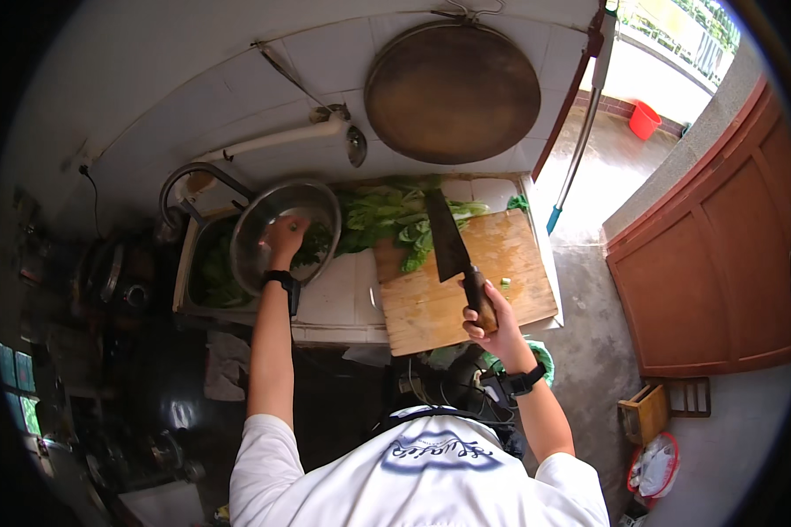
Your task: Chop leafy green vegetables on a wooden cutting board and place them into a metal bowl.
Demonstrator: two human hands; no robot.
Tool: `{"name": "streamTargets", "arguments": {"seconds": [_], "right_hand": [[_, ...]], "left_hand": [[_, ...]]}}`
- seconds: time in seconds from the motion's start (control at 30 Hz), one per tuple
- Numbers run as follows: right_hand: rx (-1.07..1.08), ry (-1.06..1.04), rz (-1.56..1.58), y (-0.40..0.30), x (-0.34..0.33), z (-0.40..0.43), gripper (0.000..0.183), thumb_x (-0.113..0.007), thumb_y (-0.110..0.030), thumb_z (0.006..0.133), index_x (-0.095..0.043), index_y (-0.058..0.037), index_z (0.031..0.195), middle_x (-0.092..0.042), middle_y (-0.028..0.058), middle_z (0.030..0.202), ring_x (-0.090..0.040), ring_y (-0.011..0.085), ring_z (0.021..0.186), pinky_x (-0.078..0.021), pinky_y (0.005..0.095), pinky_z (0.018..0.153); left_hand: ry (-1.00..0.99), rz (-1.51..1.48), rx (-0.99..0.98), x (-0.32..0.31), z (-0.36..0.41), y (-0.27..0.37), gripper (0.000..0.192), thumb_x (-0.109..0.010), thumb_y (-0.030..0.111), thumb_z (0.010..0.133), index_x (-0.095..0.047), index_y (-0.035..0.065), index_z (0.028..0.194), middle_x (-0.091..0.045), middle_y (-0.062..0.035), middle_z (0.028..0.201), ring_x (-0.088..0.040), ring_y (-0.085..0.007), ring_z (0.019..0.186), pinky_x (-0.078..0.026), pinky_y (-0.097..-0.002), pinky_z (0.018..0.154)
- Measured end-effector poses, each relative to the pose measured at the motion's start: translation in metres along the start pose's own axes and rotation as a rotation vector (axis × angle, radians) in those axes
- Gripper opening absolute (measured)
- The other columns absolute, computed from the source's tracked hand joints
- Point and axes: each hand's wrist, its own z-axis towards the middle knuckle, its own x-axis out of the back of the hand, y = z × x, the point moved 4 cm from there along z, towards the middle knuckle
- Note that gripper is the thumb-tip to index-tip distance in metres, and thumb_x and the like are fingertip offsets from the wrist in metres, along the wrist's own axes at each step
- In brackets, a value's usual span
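My right hand [498, 329] grips the wooden handle of a broad kitchen knife [449, 240]. Its dark blade points away from me, over the wooden cutting board [474, 290]. A small pale green cut piece [505, 283] lies on the board, close to my fingers. Inside a stainless steel bowl [247, 247] is my left hand [289, 236], next to chopped dark greens [315, 244]. Its fingers are partly hidden, so I cannot tell whether they hold anything. Leafy green vegetables [382, 211] lie between bowl and board, some reaching onto the board's far left part.
The bowl tilts over the rim of a sink [217, 277] holding more greens, beside a curved faucet [198, 171]. A large round pan [453, 92] and a ladle [354, 145] hang on the tiled wall. Right of the counter are a pole [577, 145] and a brown wooden door [712, 263].
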Motion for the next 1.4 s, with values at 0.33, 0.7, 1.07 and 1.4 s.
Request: {"name": "streamTargets", "arguments": {"seconds": [0.33, 0.7, 1.07, 1.4], "right_hand": [[0.034, 0.107, 0.175, -0.074, 0.092, -0.107, 0.041, -0.036, -0.045, 0.091, -0.045, -0.0180, 0.120, -0.048, 0.0045, 0.063, -0.040, 0.0136, 0.041, -0.0292, 0.0198, 0.034], [0.056, 0.131, 0.119, -0.106, 0.116, -0.136, 0.041, -0.031, -0.043, 0.093, -0.043, -0.0155, 0.121, -0.050, 0.0046, 0.063, -0.043, 0.0139, 0.039, -0.0287, 0.0204, 0.032], [-0.037, 0.108, 0.107, -0.096, 0.109, -0.108, 0.041, -0.033, -0.045, 0.092, -0.043, -0.0180, 0.122, -0.049, 0.0033, 0.063, -0.042, 0.0123, 0.041, -0.0273, 0.0189, 0.033], [-0.031, 0.094, 0.066, -0.095, 0.104, -0.103, 0.042, -0.035, -0.045, 0.091, -0.042, -0.0169, 0.121, -0.048, 0.0046, 0.063, -0.041, 0.0130, 0.043, -0.0273, 0.0191, 0.034]], "left_hand": [[0.202, -0.544, 0.432, -0.028, -0.046, -0.006, 0.029, -0.045, 0.015, 0.089, -0.056, 0.0021, 0.112, -0.056, -0.0147, 0.114, -0.050, -0.0273, 0.107, -0.040, -0.0366, 0.087], [-0.028, -0.251, 0.254, -0.046, -0.085, 0.020, 0.028, -0.060, 0.009, 0.079, -0.059, 0.0011, 0.106, -0.062, -0.0149, 0.101, -0.058, -0.0287, 0.094, -0.045, -0.0349, 0.080], [-0.022, -0.211, 0.192, -0.041, -0.136, 0.049, 0.032, -0.057, -0.005, 0.075, -0.058, -0.0016, 0.107, -0.061, -0.0182, 0.101, -0.058, -0.0309, 0.095, -0.046, -0.0362, 0.080], [-0.079, -0.333, 0.166, -0.038, -0.170, 0.103, 0.039, -0.064, -0.005, 0.069, -0.056, -0.0032, 0.106, -0.062, -0.0188, 0.096, -0.061, -0.0272, 0.090, -0.046, -0.0322, 0.076]]}}
